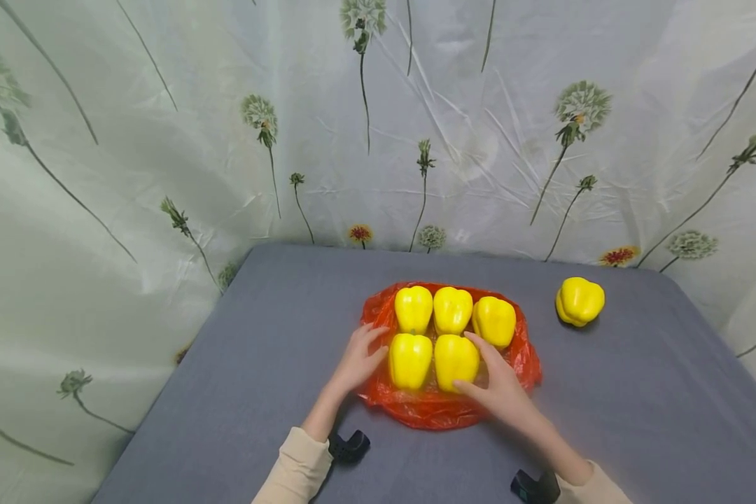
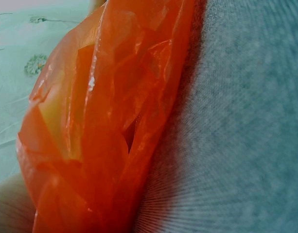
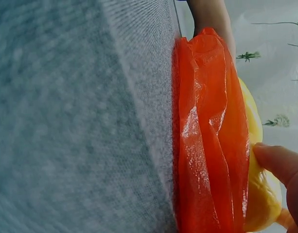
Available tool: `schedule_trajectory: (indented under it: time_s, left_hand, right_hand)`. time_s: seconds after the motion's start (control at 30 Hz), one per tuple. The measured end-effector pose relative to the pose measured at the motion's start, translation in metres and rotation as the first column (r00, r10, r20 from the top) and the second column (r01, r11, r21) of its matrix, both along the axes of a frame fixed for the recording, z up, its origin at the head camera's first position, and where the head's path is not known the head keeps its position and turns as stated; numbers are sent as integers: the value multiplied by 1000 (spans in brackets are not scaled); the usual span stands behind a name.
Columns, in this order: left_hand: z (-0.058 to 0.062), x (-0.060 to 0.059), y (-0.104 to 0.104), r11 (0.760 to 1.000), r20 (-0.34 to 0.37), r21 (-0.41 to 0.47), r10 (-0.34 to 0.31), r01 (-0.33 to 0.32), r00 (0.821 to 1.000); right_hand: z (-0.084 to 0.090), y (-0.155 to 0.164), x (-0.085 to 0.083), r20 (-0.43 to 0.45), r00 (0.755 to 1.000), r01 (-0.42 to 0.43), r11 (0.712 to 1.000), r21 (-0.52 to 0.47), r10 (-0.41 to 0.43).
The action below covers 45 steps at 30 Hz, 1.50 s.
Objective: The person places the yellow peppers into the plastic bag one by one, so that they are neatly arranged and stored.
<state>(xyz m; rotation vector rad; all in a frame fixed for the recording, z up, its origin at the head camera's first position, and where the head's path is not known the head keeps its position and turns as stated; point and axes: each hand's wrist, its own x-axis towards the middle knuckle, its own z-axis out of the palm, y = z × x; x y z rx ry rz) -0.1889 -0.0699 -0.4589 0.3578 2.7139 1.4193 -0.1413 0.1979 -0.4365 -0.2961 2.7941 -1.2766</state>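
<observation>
A red plastic bag [image 1: 444,413] lies spread on the table with several yellow bell peppers in it, three in the back row and two in front. My right hand [image 1: 500,388] holds the front right bell pepper [image 1: 456,362] between thumb and fingers. In the right wrist view, the thumb [image 3: 280,162] touches that yellow pepper [image 3: 260,204] above the bag's red side [image 3: 212,145]. At the bag's left rim is my left hand [image 1: 358,360], fingers loosely bent beside the front left bell pepper [image 1: 410,361]. Crumpled red bag [image 2: 114,121] fills much of the left wrist view, hiding most of that hand.
Another yellow bell pepper [image 1: 579,302] sits alone on the grey-covered table [image 1: 258,336], to the right of the bag. Behind the table's back edge hangs a pale curtain [image 1: 327,140] printed with dandelions. Both wrists wear black devices [image 1: 349,446].
</observation>
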Motion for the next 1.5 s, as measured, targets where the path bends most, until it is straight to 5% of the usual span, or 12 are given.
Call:
schedule_trajectory:
  time_s: [0.2,0.5,0.73,1.1,1.5]
  left_hand:
    - [-1,-2,0,1000,9,-6,-1,1,1000]
    - [-1,-2,0,1000,-13,-5,-12,12,1000]
    - [-2,2,1,1000,11,-11,-3,4,1000]
    - [2,-5,0,1000,-5,-16,-3,3,1000]
    - [1,-6,1,1000,4,-28,-8,8,1000]
  right_hand:
    - [-2,2,0,30,999,-34,999,41,32]
    - [0,16,-3,17,981,-194,979,61,194]
    - [2,13,0,83,983,-171,984,57,166]
    - [2,12,-4,28,982,-187,982,27,187]
    - [7,16,-4,101,976,-198,980,28,194]
